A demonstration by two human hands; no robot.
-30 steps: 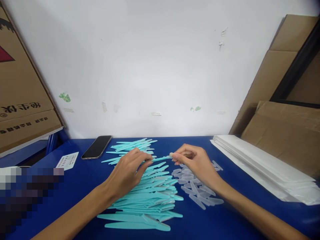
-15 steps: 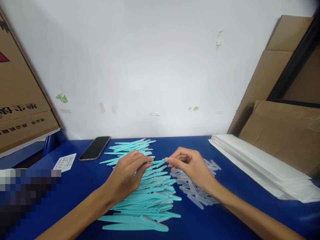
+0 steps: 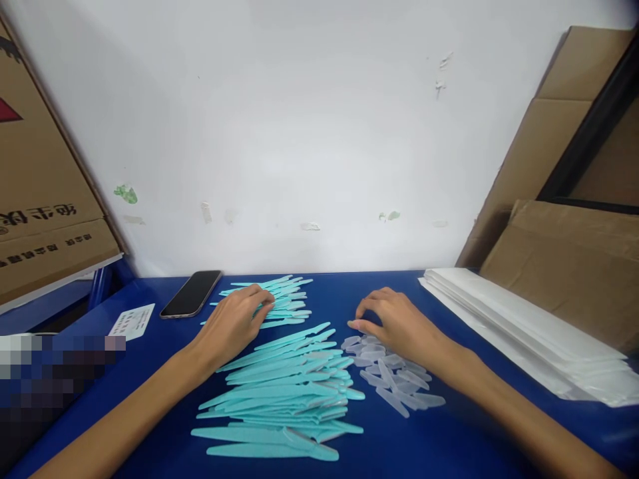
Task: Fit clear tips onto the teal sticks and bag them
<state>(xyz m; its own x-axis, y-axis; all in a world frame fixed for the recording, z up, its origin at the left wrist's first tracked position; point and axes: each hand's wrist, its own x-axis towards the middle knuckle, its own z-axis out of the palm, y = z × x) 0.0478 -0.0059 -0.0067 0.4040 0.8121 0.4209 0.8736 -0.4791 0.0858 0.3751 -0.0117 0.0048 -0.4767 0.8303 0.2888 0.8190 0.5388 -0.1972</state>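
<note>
My left hand [image 3: 239,318] is over the back pile of turquoise eyebrow razors [image 3: 292,295], thumb and fingers pinched on a razor there; its fingertips partly hide that razor. My right hand [image 3: 394,322] hovers at the far edge of a heap of clear plastic blade caps [image 3: 384,372]. Its thumb and fingers are curved and apart, with nothing visible between them. In front of my left hand lies a larger front pile of turquoise eyebrow razors [image 3: 284,392], most with their blade ends to the right.
On the blue table [image 3: 170,412], a phone [image 3: 192,294] and a printed white card [image 3: 132,322] lie at the left. White flat bags [image 3: 519,332] are stacked at the right. Cardboard boxes [image 3: 564,259] stand at both sides, and a white wall [image 3: 319,133] rises behind.
My hands have moved apart from the razor they both held. The left went back and left to the back pile with it; the right let go and moved right, over the caps.
</note>
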